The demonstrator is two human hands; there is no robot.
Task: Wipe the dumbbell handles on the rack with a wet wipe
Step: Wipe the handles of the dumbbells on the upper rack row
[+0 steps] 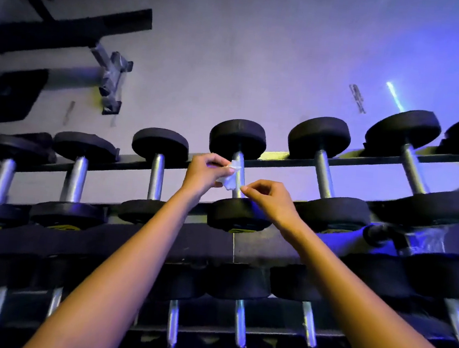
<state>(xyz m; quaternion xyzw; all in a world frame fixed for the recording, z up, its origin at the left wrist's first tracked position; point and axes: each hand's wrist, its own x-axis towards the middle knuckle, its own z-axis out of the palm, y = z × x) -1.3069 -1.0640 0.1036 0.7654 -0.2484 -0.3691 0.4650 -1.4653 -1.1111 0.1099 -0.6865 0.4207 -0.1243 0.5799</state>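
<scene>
**A:** Where do we stand on this one?

**B:** Our left hand (204, 172) pinches the crumpled white wet wipe (231, 175) against the left side of the polished steel handle (237, 193). That handle belongs to the black round-headed dumbbell (237, 138), fourth from the left on the top tier of the dark metal rack (281, 158).

**A:** And our right hand (268, 197)?

**B:** Its thumb and forefinger are pinched together just right of that same handle. We cannot tell whether they hold a corner of the wipe or nothing, because the pale speck at the fingertips is too small to read.

**A:** So how do we wipe it well?

**B:** As we judge it, the wipe meets only one side of the bar. We should spread it out of its bunch and wrap it round the handle, with the right hand taking the free end. Then we draw it from the far head to the near one, twisting as we go so the back gets cleaned too.

**A:** Anything to watch?

**B:** The space between the heads looks tight, so we keep our fingers on the wipe. The neighbouring steel handle (325, 174) to the right looks like the natural next one.
</scene>
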